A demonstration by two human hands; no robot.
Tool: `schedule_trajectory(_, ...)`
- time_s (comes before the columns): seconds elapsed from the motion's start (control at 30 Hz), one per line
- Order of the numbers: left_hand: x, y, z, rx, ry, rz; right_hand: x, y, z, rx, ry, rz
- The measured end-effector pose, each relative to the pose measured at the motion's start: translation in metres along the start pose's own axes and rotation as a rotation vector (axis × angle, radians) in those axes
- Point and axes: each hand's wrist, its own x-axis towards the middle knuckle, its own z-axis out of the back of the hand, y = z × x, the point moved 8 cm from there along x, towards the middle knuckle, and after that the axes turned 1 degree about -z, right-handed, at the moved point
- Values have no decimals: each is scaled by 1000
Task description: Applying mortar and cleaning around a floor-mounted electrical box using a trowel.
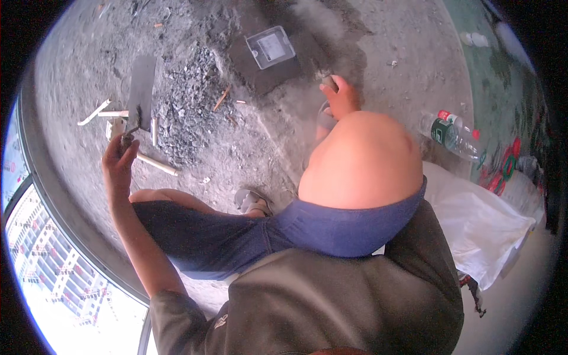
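Note:
My left hand (120, 161) is closed round the handle of a trowel with a long, flat grey blade (142, 89). The blade points away from me, above the dusty floor beside a spread of dark grey chips (192, 106). Out past my bare right knee, my right hand (343, 99) is closed, with a small greyish lump (329, 84) at its fingertips. What the lump is made of I cannot make out. A clear plastic box (271, 48) with a pale label lies on a dark grey patch (260, 76), left of and farther off than my right hand.
Pale sticks (157, 163) lie around the trowel, and thin brown pieces (222, 98) lie near the chips. Plastic bottles (452, 135) and a white plastic bag (473, 219) are at the right. A curved ledge (65, 183) and a window (53, 260) border the left side.

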Motion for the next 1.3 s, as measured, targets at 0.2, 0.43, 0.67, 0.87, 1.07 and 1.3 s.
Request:
schedule_trajectory(0.2,-3,-1,3,8,-29,7,0,-12,-8,88,26,-61)
schedule_trajectory(0.43,-3,-10,-1,41,-29,14,-10,-25,1,160,48,-103)
schedule_trajectory(0.67,-2,-7,3,163,-37,16,0,28,19,-120,-31,-74)
schedule_trajectory(0.87,0,5,3,-73,-25,-5,-19,-25,7,3,68,-27)
schedule_trajectory(1.07,-7,13,15,-55,-44,-2,-27,-23,50,-184,-52,230)
schedule_trajectory(1.3,-1,10,10,-83,-16,-16,28,26,56,-399,37,130)
